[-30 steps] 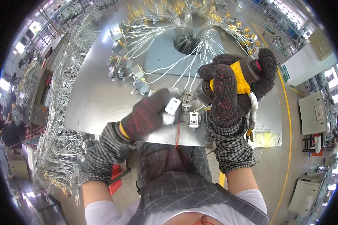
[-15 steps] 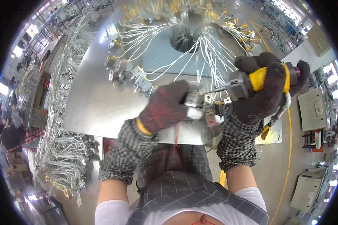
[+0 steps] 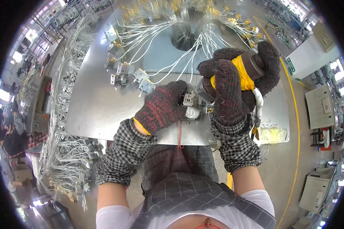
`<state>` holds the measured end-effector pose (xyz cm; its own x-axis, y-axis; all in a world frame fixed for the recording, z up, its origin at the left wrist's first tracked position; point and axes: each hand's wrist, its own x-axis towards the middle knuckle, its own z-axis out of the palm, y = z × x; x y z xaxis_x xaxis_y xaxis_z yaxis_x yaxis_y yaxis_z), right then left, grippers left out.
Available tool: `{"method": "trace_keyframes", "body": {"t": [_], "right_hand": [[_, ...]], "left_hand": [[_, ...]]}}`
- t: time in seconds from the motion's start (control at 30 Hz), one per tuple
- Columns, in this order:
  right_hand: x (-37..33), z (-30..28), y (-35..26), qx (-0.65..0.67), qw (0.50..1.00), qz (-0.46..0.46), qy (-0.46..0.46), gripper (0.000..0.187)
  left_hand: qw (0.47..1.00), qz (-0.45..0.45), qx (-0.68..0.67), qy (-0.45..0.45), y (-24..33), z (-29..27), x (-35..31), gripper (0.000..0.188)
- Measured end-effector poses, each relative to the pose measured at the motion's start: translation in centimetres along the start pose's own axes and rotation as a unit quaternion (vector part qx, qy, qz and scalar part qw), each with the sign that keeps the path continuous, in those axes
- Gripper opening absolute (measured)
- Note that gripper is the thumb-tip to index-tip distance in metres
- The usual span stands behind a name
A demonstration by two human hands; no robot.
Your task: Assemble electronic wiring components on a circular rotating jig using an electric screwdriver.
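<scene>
My left hand [image 3: 161,107], in a dark red and black knit glove, closes around a small silvery metal box-shaped part [image 3: 188,98] near the middle of the bench. A white pad or wrapped block [image 3: 192,113] lies just below that part. My right hand [image 3: 230,93], gloved the same way, wraps around a dark power screwdriver [image 3: 252,65] bound with yellow tape. The screwdriver's nose points left and down beside the metal part. Its tip is hidden, so I cannot tell whether it touches. A white-wrapped cable hangs from the driver below my right hand.
White wires [image 3: 153,32] fan out from a dark round opening at the bench's far side, ending in several metal boxes [image 3: 141,78] on the left. Bundled wire harnesses [image 3: 70,65] hang along the left. A red cord [image 3: 179,133] dangles at the bench's [image 3: 99,114] near edge.
My right hand has brought the screwdriver left, its nose now close to the metal part. The slim bit that showed before is out of sight. My left hand has shifted slightly left.
</scene>
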<state>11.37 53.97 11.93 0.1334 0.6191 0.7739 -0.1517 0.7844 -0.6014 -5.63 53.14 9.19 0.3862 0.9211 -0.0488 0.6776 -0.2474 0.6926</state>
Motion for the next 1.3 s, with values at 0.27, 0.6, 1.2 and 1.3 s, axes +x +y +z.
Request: {"method": "trace_keyframes", "body": {"t": [0.27, 0.6, 1.2, 1.3], "right_hand": [[0.3, 0.6, 0.4, -0.039, 0.999, -0.006, -0.012, 0.071], [0.5, 0.3, 0.6, -0.002, 0.999, 0.013, 0.037, 0.073], [0.9, 1.3, -1.5, 0.132, 0.982, 0.099, 0.090, 0.078], [0.9, 1.1, -0.8, 0.060, 0.996, 0.029, 0.067, 0.077]], "left_hand": [[0.929, 0.101, 0.340, 0.105, -5.5, -2.4, -2.5, 0.076], [0.891, 0.005, -0.447, 0.072, -4.0, 0.3, -3.2, 0.056], [0.995, 0.064, 0.048, 0.061, 0.3, 0.2, -0.7, 0.065], [0.995, 0.065, 0.037, 0.062, -0.1, 0.3, -0.7, 0.064]]}}
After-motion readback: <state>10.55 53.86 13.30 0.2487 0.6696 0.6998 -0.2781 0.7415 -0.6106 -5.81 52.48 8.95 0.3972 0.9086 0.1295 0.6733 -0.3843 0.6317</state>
